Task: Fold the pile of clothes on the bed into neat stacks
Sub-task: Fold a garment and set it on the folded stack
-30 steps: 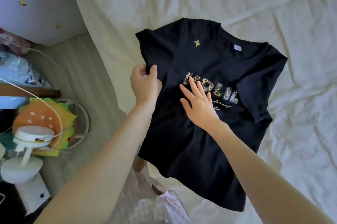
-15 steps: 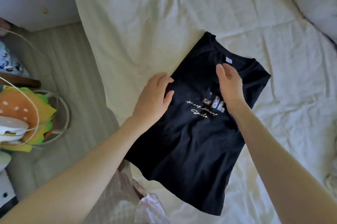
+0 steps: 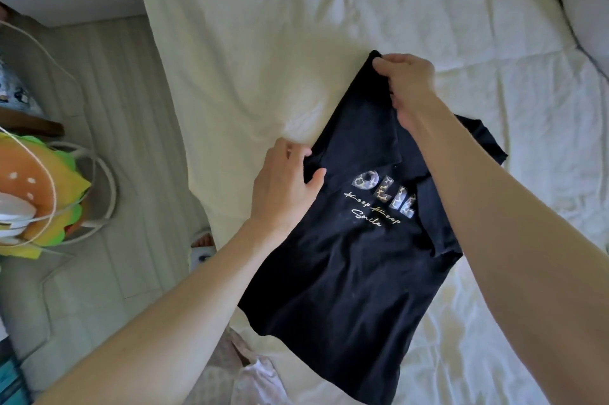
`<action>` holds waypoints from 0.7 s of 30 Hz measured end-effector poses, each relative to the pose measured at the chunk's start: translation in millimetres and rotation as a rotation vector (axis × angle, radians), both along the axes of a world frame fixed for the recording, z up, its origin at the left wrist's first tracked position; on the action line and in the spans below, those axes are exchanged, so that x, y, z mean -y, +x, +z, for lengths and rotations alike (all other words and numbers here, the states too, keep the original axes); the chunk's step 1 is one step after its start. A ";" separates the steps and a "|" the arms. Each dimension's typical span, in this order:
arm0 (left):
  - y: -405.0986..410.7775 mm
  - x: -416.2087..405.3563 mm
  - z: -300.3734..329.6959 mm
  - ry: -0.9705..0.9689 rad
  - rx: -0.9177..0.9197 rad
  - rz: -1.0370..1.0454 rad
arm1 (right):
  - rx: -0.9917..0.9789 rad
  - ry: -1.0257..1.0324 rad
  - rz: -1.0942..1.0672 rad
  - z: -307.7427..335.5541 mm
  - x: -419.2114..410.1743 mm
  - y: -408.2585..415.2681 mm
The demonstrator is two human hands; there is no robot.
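Pale crumpled garment (image 3: 253,381) at bed's near edge. Black T-shirt (image 3: 349,272) lies on white bed sheet (image 3: 296,41), one side folded in. Left hand (image 3: 283,187) pinches its left edge; right hand (image 3: 407,84) grips the far top fold. No containers.

Burger-shaped cushion (image 3: 39,187) cut off at left edge; black T-shirt (image 3: 346,272) lettering partly under a fold.
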State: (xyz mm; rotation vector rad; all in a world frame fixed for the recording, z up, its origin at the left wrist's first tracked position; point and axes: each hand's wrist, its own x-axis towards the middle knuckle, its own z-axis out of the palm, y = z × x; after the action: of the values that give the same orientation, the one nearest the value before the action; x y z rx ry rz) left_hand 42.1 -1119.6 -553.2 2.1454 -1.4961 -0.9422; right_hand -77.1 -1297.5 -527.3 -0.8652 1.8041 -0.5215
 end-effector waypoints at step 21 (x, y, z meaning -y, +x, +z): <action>19.4 12.8 -13.3 0.213 -0.313 0.087 | -0.716 -0.638 0.752 -28.8 -141.6 0.7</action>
State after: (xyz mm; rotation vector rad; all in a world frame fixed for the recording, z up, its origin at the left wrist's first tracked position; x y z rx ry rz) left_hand 61.5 -1132.5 -566.5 2.0621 -1.1878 -1.3850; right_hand -76.4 -1155.9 -556.1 -2.2753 1.7224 -0.2919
